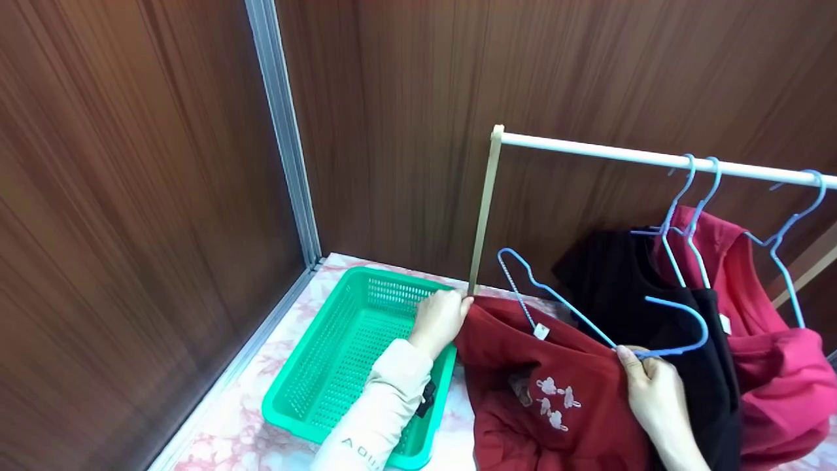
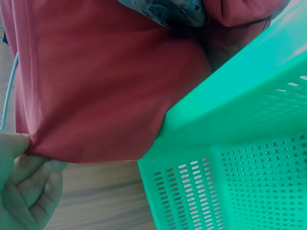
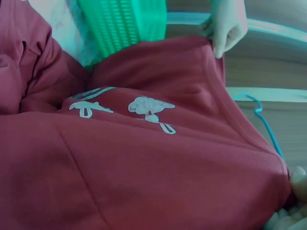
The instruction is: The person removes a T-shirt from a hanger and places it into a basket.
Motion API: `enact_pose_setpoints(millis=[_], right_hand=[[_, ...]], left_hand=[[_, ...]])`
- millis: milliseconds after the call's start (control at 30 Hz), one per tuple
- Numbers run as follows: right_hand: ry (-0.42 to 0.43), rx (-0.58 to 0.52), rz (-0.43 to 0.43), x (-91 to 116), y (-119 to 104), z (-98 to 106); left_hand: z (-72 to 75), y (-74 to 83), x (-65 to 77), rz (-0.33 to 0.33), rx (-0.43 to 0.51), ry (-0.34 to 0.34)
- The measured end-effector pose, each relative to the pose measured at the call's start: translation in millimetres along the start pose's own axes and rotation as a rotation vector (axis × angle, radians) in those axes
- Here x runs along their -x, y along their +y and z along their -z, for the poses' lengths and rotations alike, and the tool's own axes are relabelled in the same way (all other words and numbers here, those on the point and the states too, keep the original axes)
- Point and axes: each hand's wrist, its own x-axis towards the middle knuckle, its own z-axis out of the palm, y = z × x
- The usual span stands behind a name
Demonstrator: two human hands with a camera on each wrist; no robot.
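Observation:
A dark red garment [image 1: 582,373] with white embroidered motifs is stretched by its neck edge between my two hands. My left hand [image 1: 438,320] pinches its left corner, over the right rim of the green basket [image 1: 278,402]; the left wrist view shows thumb and fingers on the cloth. With my right hand [image 1: 657,392] I grip the other corner together with a blue wire hanger [image 1: 565,304]. One end of the hanger rises above the garment's opening, its hook curves off to the right, and the rest is hidden. A white label [image 1: 541,331] shows inside the opening.
Behind stands a rack with a white rail [image 1: 608,152] and a pale post [image 1: 485,216]. A black garment [image 1: 611,275] and a pink-red one [image 1: 771,366] hang there on blue hangers. Wood-grain panels [image 1: 405,131] close off the back and left. A small black item [image 1: 426,399] shows by my left sleeve.

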Motion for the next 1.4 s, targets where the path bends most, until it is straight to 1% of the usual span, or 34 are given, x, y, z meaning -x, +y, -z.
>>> enact_pose_setpoints(millis=[133,200,333,433,467,567,700,833,933,1033,1100,1200,1267,1400], right_hand=[[0.052,0.012,-0.012,-1,-5,-6],[0.073,0.019,-0.013,-1,-7,-11],[0.092,0.024,-0.003,1,-12,-21],[0.098,0.025,0.000,1,-15,-26],[0.100,0.025,0.002,1,-16,-28],[0.103,0.016,0.005,1,-19,-31],[0.098,-0.002,0.012,1,-23,-36],[0.115,-0.014,0.023,2,-25,-41],[0.135,-0.029,0.033,2,-26,-45],[0.135,-0.051,0.023,3,-28,-50],[0.125,-0.061,0.007,3,-30,-52],[0.121,-0.066,-0.005,2,-33,-54],[0.125,-0.069,-0.008,1,-35,-56],[0.120,-0.080,-0.015,-1,-37,-59]], left_hand=[[-1.2,2.9,3.6,0.015,0.018,-0.020],[-2.3,4.8,5.7,0.020,0.029,-0.019],[-3.3,11.5,11.7,0.012,0.071,0.018],[-3.4,19.5,15.5,0.007,0.134,0.045],[-3.5,22.4,16.4,0.010,0.159,0.043],[-3.6,31.3,18.0,0.028,0.223,0.017],[-4.2,41.8,20.4,0.063,0.288,-0.044],[-5.5,50.8,24.3,0.076,0.364,-0.090],[-6.3,57.2,27.8,0.085,0.400,-0.089],[-5.8,63.9,32.1,0.103,0.439,-0.088],[-5.9,68.6,35.2,0.100,0.478,-0.101],[-6.4,75.9,39.7,0.080,0.548,-0.141],[-8.2,79.8,42.6,0.063,0.577,-0.162],[-13.7,84.0,46.4,0.038,0.619,-0.180]])
